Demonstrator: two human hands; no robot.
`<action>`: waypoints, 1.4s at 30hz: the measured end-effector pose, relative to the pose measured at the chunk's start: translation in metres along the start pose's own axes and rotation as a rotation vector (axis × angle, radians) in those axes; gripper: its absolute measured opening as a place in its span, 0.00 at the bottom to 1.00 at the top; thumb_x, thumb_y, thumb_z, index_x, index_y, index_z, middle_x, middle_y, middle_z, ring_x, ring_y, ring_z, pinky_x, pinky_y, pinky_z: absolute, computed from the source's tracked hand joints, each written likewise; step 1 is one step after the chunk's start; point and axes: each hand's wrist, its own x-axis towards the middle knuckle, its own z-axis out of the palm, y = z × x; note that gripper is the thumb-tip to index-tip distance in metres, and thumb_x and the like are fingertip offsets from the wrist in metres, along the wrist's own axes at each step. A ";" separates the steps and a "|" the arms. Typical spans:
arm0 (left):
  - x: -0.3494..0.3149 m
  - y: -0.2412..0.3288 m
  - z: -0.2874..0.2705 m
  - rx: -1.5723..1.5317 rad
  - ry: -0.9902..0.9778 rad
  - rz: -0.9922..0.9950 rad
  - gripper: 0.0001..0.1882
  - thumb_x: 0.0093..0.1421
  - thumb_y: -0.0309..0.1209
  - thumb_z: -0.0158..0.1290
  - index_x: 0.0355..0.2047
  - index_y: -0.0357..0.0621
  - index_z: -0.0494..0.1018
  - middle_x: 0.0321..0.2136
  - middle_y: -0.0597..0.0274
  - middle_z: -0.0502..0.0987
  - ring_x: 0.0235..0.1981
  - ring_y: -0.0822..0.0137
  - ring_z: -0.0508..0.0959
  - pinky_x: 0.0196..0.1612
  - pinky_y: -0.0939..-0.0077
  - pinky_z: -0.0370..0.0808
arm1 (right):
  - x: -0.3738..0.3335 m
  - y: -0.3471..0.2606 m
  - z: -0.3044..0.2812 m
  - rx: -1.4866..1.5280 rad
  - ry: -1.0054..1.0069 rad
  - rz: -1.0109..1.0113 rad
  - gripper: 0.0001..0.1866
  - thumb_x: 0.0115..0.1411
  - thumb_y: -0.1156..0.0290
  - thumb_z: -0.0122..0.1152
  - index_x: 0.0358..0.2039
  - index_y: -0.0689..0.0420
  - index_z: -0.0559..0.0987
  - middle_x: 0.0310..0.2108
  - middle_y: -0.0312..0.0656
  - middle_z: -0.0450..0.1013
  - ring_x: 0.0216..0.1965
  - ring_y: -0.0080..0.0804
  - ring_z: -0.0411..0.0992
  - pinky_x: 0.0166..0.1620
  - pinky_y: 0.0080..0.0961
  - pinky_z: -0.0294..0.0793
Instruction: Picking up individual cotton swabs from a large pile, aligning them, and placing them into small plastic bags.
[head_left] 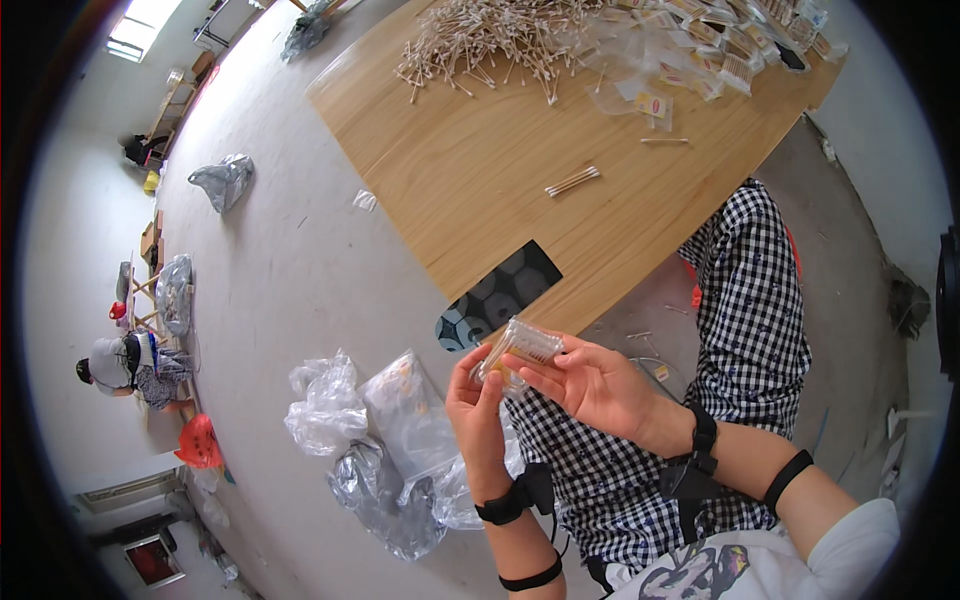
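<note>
Above my lap, just off the near edge of the table, both hands hold a small clear plastic packet of cotton swabs [533, 343]. My left hand [474, 408] pinches its left end between thumb and fingers. On the other side, my right hand [598, 388] has its thumb and fingers closed on the packet's right end, palm turned up. Swab tips show in a row through the film. Closest on the tabletop lies a dark sheet with a hexagon pattern [515, 285]. Beyond it rest a few loose cotton swabs [573, 181] side by side and one single swab [664, 141].
A large heap of loose cotton swabs [490, 40] covers the far part of the wooden table [470, 180]. Packed swab bags [710, 60] pile up at its far right. Plastic bags [385, 500] lie on the floor to my left. A person [125, 362] sits at the far left.
</note>
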 end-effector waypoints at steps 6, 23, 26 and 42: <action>-0.010 -0.022 0.023 -0.309 0.269 0.003 0.22 0.69 0.49 0.49 0.44 0.39 0.72 0.38 0.63 0.78 0.38 0.73 0.79 0.40 0.80 0.78 | 0.005 0.036 0.004 0.058 0.027 -0.047 0.27 0.63 0.80 0.47 0.63 0.68 0.59 0.61 0.56 0.64 0.65 0.43 0.63 0.67 0.32 0.65; -0.002 -0.011 -0.014 -0.083 0.580 0.062 0.23 0.68 0.52 0.50 0.25 0.47 0.67 0.21 0.69 0.72 0.20 0.77 0.74 0.21 0.81 0.72 | 0.030 0.042 0.008 -1.261 0.005 -0.268 0.11 0.65 0.69 0.58 0.39 0.65 0.79 0.28 0.42 0.78 0.30 0.24 0.76 0.34 0.22 0.74; 0.008 -0.008 -0.028 -0.127 0.591 0.058 0.21 0.69 0.45 0.52 0.22 0.47 0.68 0.18 0.69 0.73 0.18 0.78 0.73 0.22 0.82 0.71 | 0.041 0.044 0.009 -1.269 -0.008 -0.201 0.10 0.65 0.71 0.58 0.40 0.65 0.79 0.33 0.38 0.78 0.32 0.20 0.75 0.37 0.19 0.75; 0.043 -0.019 -0.072 -0.158 0.710 0.047 0.20 0.68 0.45 0.52 0.26 0.42 0.73 0.23 0.67 0.76 0.22 0.76 0.76 0.25 0.80 0.73 | 0.090 0.083 0.004 -1.527 0.083 -0.331 0.09 0.58 0.81 0.57 0.39 0.63 0.69 0.32 0.47 0.76 0.35 0.39 0.78 0.39 0.31 0.77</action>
